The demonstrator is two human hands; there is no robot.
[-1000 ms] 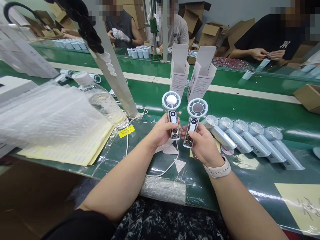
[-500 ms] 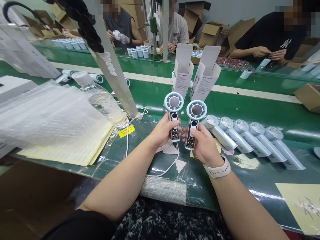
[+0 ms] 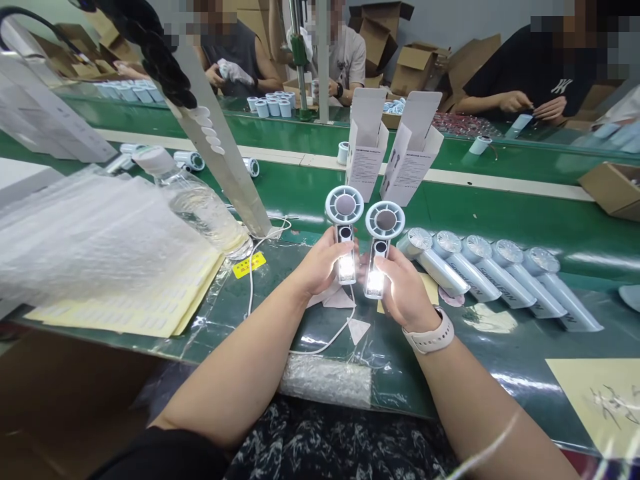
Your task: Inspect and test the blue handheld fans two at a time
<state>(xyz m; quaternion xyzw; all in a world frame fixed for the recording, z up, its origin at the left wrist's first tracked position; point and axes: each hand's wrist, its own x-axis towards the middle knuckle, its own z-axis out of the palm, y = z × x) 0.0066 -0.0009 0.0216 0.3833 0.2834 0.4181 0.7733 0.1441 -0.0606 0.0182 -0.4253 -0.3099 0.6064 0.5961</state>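
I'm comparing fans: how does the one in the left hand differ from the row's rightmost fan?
The left hand grips the held fan; the rightmost fan lies in the row. The held fan's handle glows; the rightmost fan's shows no glow. Both are light blue with round heads.

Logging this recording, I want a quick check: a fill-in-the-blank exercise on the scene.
The watch band is on the ____ arm.
The left hand and right hand together hold ____ lit-up fans.
The row of wrapped fans numbers ____.
The sticker near the bottle is coloured ____.

Missing words: right; two; five; yellow.
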